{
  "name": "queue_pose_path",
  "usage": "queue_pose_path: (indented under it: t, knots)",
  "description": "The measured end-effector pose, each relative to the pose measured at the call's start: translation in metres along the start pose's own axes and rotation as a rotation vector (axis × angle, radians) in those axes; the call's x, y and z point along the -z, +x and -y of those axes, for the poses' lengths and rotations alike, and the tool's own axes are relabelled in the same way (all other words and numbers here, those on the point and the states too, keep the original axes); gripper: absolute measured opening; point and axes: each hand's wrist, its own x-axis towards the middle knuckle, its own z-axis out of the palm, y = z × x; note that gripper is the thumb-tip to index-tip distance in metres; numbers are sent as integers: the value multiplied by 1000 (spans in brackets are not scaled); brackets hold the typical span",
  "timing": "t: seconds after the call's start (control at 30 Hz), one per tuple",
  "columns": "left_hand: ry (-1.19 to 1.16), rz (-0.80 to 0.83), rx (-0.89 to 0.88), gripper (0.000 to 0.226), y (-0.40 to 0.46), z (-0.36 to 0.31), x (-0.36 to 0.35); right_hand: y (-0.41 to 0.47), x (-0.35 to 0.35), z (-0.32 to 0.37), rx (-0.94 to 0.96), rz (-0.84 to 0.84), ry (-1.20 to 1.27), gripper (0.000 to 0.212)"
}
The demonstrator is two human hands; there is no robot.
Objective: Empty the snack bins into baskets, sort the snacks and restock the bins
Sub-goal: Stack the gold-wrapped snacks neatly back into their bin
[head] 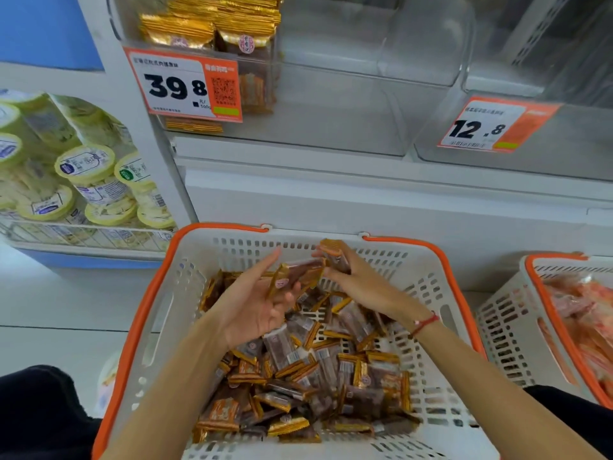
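Observation:
A white basket with an orange rim [159, 293] stands in front of me, holding several brown-and-gold snack packets [318, 376]. My left hand [255, 307] is palm-up above the pile, fingers mostly straight, with a stack of packets [298, 275] lying against its fingers. My right hand [358, 280] grips another packet [335, 255] at the back of the basket, close to that stack. On the shelf above, a clear bin [212, 34] at the upper left holds several of the same gold-edged packets.
Two clear bins [358, 81] to the right of it look empty; orange price tags [185, 84] hang on the fronts. A second white basket [517, 327] with reddish packets stands at the right. Yellow-lidded tubs [86, 167] fill a shelf on the left.

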Motion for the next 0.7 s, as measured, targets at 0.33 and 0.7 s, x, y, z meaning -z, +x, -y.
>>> queue_pose_path:
  t: [0.33,0.7]
  knots:
    - [861,-550,-214,45,12,-5,-4,-5,9,-3,-364,-24,671,69]
    - [344,-515,-353,7,30,19,5,-8,-16,1,-204,-81,716,28]
